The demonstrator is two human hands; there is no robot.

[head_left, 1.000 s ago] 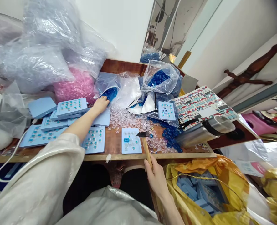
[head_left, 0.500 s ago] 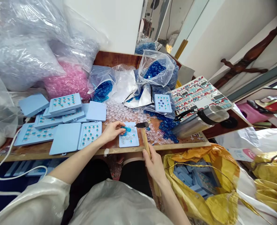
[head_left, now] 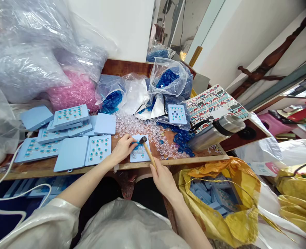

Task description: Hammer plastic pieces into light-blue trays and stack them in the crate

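Note:
My left hand (head_left: 123, 148) pinches a small blue plastic piece (head_left: 135, 143) against the top left of a light blue board (head_left: 139, 154) lying near the table's front edge. My right hand (head_left: 162, 179) is closed round the wooden handle of a small hammer (head_left: 147, 151), whose dark head sits right over the blue piece. Clear round plastic caps (head_left: 142, 128) lie scattered just behind the board.
Several light blue boards (head_left: 72, 152) are stacked at the left of the wooden table (head_left: 49, 168). Bags of clear, pink (head_left: 76, 90) and blue (head_left: 168, 79) parts fill the back. A steel flask (head_left: 215, 133) lies at the right. A yellow bag (head_left: 220, 204) of blue boards stands beside my right knee.
My left hand came back from the blue bag at the rear and set a blue piece on the board. My right hand swung the hammer head left onto it.

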